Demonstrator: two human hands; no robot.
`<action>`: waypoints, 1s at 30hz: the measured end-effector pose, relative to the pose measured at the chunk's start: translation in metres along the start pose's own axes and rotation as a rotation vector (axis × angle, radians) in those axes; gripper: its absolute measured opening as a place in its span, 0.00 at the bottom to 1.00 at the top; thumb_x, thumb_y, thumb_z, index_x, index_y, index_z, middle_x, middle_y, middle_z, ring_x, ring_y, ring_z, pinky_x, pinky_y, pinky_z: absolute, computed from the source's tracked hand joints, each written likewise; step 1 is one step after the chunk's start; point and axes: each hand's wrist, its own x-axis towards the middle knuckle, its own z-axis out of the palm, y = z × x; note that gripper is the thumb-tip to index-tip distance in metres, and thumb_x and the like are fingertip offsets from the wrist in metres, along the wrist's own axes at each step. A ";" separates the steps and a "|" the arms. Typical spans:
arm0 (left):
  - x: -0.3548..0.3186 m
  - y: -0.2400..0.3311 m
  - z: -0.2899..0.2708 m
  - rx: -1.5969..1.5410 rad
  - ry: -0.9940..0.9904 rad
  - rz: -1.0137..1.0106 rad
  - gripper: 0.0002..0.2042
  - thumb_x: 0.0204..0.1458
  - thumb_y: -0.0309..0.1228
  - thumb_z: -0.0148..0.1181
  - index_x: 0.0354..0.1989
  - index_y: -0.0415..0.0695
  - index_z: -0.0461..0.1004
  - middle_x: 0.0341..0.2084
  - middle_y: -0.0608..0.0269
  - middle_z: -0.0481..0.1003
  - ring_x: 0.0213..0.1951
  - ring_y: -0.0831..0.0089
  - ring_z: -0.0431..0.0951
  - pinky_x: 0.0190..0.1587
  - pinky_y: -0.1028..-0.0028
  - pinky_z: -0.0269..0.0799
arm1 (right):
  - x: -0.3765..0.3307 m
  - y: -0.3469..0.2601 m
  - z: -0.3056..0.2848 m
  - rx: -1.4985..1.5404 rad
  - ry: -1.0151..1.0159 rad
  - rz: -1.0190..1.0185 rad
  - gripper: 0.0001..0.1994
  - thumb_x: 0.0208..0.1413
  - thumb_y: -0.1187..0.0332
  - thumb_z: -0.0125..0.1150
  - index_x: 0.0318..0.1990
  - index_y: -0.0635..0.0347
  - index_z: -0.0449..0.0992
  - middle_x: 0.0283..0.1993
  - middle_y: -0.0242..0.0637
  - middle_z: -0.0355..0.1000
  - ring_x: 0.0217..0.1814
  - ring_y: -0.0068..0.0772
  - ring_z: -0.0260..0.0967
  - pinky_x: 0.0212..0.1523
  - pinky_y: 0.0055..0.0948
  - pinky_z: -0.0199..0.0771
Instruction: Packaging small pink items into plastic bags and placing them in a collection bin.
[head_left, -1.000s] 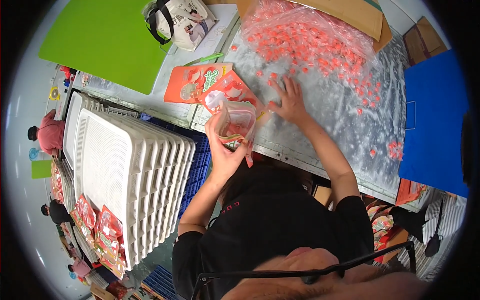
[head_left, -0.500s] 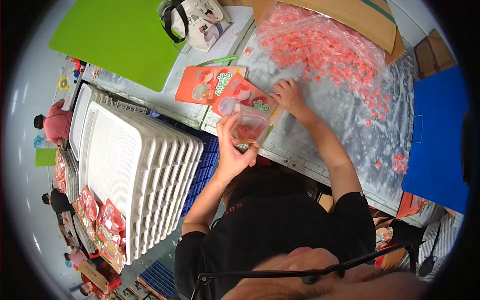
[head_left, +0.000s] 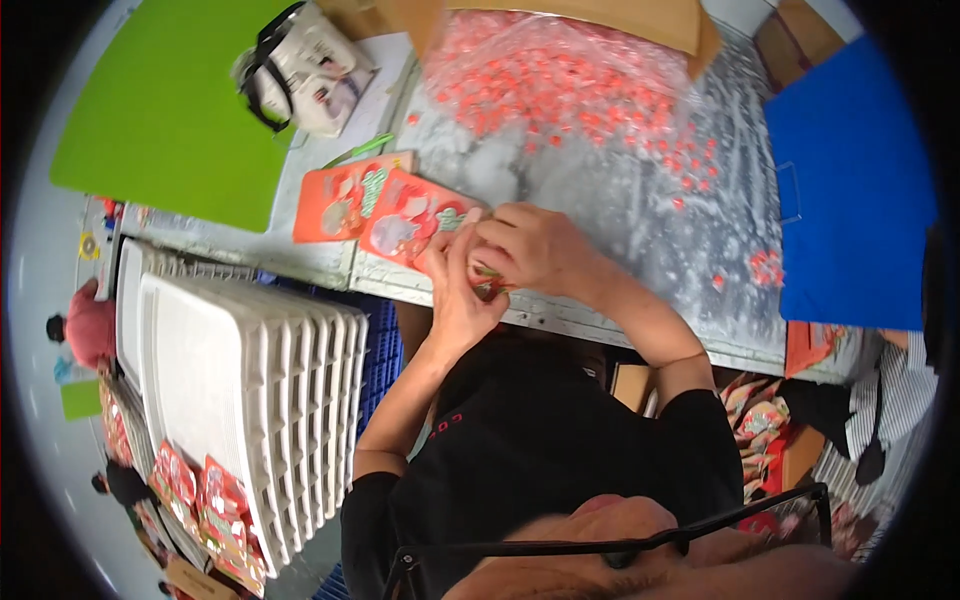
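Note:
Close to the table's near edge, my left hand [head_left: 455,285] is closed around a small red plastic pouch [head_left: 488,284], tilted and mostly covered by my fingers. My right hand [head_left: 530,248] meets it from the right, its fingers curled together over the pouch's upper part. Whatever those fingers hold is hidden. Just left of my hands lie two flat red printed pouches [head_left: 410,215], partly overlapping. Across the far side of the metal tabletop [head_left: 610,225] spreads a heap of small, red wrapped candies [head_left: 560,90], with clear plastic film over part of it.
A green-handled tool [head_left: 360,150] and a white bag [head_left: 325,80] lie beyond the pouches. Stacked white trays [head_left: 215,350] stand at left, with filled red pouches on top. A blue panel [head_left: 850,200] borders the table's right side. Other people work far left.
My right hand has come off the tabletop, moving left and nearer to me onto the pouch. My left hand still holds the pouch, which is now more covered. The whole view has shifted.

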 end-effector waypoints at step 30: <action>0.011 0.003 0.036 -0.230 -0.024 0.027 0.46 0.32 0.21 0.71 0.66 0.44 0.55 0.56 0.48 0.57 0.61 0.51 0.59 0.63 0.57 0.60 | -0.180 0.273 -0.033 -0.796 0.440 0.753 0.18 0.63 0.56 0.53 0.57 0.49 0.76 0.67 0.43 0.64 0.68 0.51 0.57 0.67 0.49 0.51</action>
